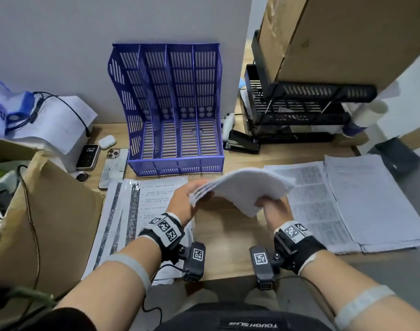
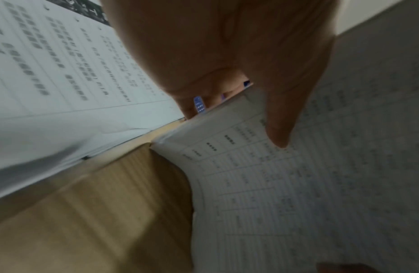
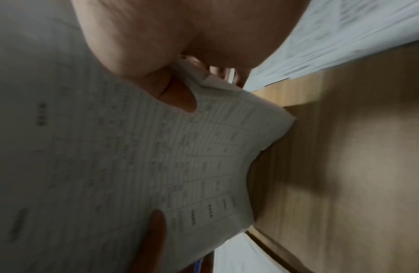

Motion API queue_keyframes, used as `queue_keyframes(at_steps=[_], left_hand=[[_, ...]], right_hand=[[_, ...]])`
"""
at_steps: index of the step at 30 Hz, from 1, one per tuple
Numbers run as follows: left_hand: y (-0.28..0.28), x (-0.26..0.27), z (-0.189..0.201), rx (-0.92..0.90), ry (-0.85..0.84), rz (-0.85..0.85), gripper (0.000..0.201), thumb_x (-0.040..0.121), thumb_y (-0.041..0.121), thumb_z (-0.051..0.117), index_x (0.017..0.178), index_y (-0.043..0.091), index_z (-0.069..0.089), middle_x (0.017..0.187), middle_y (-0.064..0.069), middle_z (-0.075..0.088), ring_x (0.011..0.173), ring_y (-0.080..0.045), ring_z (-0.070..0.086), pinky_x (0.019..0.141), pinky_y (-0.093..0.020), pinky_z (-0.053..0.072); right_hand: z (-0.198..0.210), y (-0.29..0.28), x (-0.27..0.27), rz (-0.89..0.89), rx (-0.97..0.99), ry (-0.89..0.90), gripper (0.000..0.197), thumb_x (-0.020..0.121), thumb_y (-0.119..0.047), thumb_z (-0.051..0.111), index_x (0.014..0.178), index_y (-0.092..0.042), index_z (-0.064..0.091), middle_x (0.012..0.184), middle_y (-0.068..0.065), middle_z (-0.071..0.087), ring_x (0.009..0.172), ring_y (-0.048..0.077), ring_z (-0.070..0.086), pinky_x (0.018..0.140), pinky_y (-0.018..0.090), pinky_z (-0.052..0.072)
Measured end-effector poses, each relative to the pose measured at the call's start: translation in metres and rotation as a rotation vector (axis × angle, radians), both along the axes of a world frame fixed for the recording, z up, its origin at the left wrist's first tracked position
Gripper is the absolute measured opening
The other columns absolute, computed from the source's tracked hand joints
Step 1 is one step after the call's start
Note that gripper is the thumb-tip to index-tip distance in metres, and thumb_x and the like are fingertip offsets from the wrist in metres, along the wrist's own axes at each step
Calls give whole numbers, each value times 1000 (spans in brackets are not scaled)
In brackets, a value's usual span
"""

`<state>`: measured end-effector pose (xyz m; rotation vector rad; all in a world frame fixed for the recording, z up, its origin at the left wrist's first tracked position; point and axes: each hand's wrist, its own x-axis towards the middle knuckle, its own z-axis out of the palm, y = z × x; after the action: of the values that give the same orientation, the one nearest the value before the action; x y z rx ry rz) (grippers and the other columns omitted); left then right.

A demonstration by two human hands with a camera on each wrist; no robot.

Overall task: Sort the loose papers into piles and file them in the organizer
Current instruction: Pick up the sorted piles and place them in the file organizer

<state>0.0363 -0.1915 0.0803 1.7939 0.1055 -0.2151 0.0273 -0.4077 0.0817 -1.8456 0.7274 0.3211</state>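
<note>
Both hands hold a thin stack of white papers (image 1: pixel 244 187) above the wooden desk, its printed table side facing down (image 2: pixel 285 194) (image 3: pixel 133 166). My left hand (image 1: pixel 189 197) grips its left edge, thumb underneath (image 2: pixel 278 133). My right hand (image 1: pixel 271 206) pinches the near right corner (image 3: pixel 180 96). The blue four-slot organizer (image 1: pixel 175 111) stands empty against the wall, just beyond the held stack. A printed pile (image 1: pixel 142 211) lies flat on the left under my left wrist. Two more piles (image 1: pixel 347 199) lie on the right.
Two phones (image 1: pixel 113 166) and an earbud case (image 1: pixel 107 141) lie left of the organizer. A black stapler (image 1: pixel 242 143) and a black wire tray rack (image 1: pixel 299 111) stand to its right. A cardboard box (image 1: pixel 37 223) crowds the left side; another (image 1: pixel 347 37) looms at top right.
</note>
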Motion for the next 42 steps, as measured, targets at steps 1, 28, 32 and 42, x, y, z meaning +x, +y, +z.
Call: queue_keyframes(at_steps=[1,28,32,42], left_hand=[[0,-1,-3,22,-4,-40,29,88,-4,68,111,13,71,95,9,68,79,17,64,75,-11,48],[96,27,33,298,-276,251,71,89,-6,43,136,47,47,121,8,66,112,-12,62,97,-31,50],[86,39,38,223,-281,193,90,80,-13,35,151,41,30,149,7,47,138,-11,43,115,-27,32],[15,68,36,135,-137,-140,107,78,-16,39,154,45,-6,162,2,17,146,-21,29,104,-26,23]], right_hand=[[-5,-2,-2,2,29,27,32,88,-6,60,118,5,61,115,17,65,84,22,55,66,25,44],[149,188,71,610,129,-344,100,53,-67,82,130,-13,50,119,1,67,107,15,65,90,39,57],[171,191,95,424,-49,-297,34,92,-26,57,114,0,61,113,18,65,104,37,65,87,41,57],[182,105,122,314,38,-293,26,92,-5,53,117,3,54,109,19,64,87,32,67,65,45,61]])
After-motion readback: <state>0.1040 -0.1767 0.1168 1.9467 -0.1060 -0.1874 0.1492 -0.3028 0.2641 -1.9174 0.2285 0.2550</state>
